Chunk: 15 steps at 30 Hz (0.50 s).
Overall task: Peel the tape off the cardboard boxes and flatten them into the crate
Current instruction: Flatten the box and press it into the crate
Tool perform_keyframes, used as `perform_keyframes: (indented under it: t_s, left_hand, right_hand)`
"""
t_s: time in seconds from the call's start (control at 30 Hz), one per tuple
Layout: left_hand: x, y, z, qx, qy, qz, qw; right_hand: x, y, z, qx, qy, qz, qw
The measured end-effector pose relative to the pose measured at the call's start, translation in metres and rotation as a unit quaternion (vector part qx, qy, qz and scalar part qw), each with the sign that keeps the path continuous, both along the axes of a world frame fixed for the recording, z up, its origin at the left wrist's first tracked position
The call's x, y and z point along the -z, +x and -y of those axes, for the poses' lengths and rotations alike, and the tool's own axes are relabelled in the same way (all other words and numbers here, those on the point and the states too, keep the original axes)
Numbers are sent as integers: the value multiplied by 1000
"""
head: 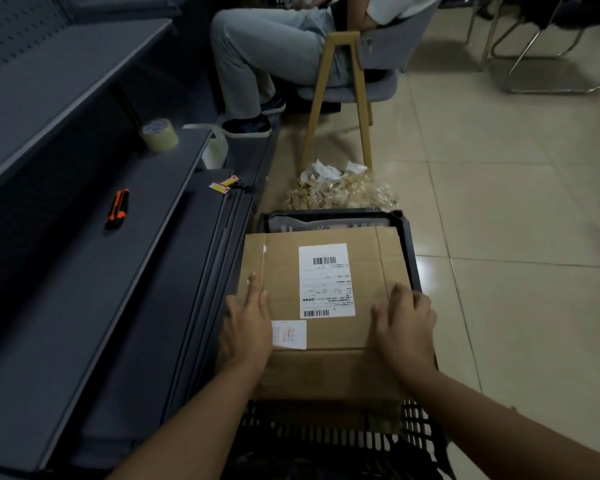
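Observation:
A flattened brown cardboard box (326,368) with a white shipping label (326,280) lies flat on top of the black plastic crate (411,258). My left hand (246,323) presses on the box's left side with straight fingers. My right hand (404,323) rests on the box's right side, its fingers bent over the cardboard near the crate's right rim. More flattened material shows inside the crate at its far end.
A pile of crumpled peeled tape (340,188) lies on the tiled floor beyond the crate. On the dark shelf to the left lie an orange utility knife (118,207) and a tape roll (159,135). A person sits on a wooden-legged chair (336,95) ahead.

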State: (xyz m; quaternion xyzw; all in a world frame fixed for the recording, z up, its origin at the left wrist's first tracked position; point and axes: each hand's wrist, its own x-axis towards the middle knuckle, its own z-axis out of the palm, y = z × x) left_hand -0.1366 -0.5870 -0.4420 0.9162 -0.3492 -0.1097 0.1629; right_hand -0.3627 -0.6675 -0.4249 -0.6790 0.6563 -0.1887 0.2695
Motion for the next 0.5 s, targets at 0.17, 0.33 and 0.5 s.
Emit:
perform_keyframes:
  t_s: [0.17,0.33,0.5]
  left_hand:
    - [0,-13,-3,-18,-32,-4,999]
    - [0,-16,-1,-26,-42,-7,999]
    - [3,-17,3,11,-5,30,999]
  right_hand:
    - [9,-10,-16,-34,-54,-91,994]
    - [15,-5,-12,-108,-91,-205,968]
    - [23,12,-9,-203,-99,-175,958]
